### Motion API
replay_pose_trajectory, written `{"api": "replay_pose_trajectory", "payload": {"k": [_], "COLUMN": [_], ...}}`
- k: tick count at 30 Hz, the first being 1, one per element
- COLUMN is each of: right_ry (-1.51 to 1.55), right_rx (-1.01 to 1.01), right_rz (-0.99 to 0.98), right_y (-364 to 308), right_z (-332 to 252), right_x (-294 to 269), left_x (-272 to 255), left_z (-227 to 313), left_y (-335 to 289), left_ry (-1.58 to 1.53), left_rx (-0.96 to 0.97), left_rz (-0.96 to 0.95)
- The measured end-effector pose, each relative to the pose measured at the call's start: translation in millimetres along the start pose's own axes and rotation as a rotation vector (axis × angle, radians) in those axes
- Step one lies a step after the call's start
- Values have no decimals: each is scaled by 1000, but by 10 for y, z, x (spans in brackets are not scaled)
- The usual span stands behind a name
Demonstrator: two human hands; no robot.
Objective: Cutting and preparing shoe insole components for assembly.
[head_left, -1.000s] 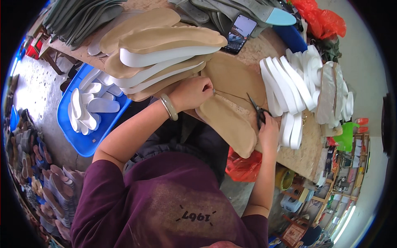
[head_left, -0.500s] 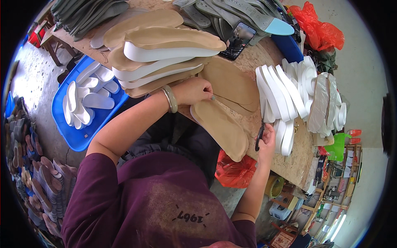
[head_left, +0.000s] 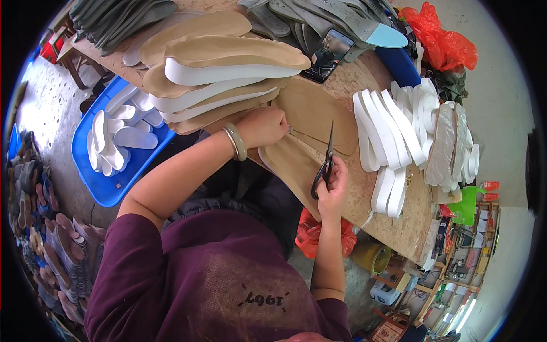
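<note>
My right hand (head_left: 332,196) is closed round the black handles of a pair of scissors (head_left: 326,162), whose dark blades point away from me. Beneath it lies a tan insole (head_left: 288,162), reaching over the near edge of the table. My left hand (head_left: 263,126), with a pale bangle on its wrist, is closed at the insole's far end, fingertips pinching its edge. Flat tan sheets (head_left: 319,114) lie just beyond. Next to my left forearm rises a stack of tan-topped white insoles (head_left: 228,71). Part of the insole is hidden behind my right hand.
White sole pieces (head_left: 387,128) stand on the right of the table (head_left: 393,231). A phone (head_left: 329,54) and grey insoles (head_left: 279,23) lie at the back. On the left is a blue bin (head_left: 91,182) of white pieces. A red bag (head_left: 307,233) hangs below the near edge.
My right hand has brought the scissors leftward, from beside the white pieces to over the tan insole. My left hand has shifted slightly left and stays at the insole's end.
</note>
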State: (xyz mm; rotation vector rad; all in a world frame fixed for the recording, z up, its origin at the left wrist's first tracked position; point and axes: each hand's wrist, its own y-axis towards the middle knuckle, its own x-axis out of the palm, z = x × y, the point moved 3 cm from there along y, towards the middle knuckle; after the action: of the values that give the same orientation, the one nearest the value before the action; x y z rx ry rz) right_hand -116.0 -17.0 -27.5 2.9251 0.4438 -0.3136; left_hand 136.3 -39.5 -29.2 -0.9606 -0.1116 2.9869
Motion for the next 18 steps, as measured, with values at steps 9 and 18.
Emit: {"api": "replay_pose_trajectory", "payload": {"k": [9, 18], "right_ry": [-38, -5], "right_rx": [-72, -51], "right_rz": [12, 48], "right_y": [-2, -98], "right_z": [11, -37], "right_x": [11, -46], "left_x": [-43, -74], "left_z": [139, 505], "left_y": [-74, -597], "left_ry": [131, 349], "left_rx": [82, 508], "left_rz": [65, 384]}}
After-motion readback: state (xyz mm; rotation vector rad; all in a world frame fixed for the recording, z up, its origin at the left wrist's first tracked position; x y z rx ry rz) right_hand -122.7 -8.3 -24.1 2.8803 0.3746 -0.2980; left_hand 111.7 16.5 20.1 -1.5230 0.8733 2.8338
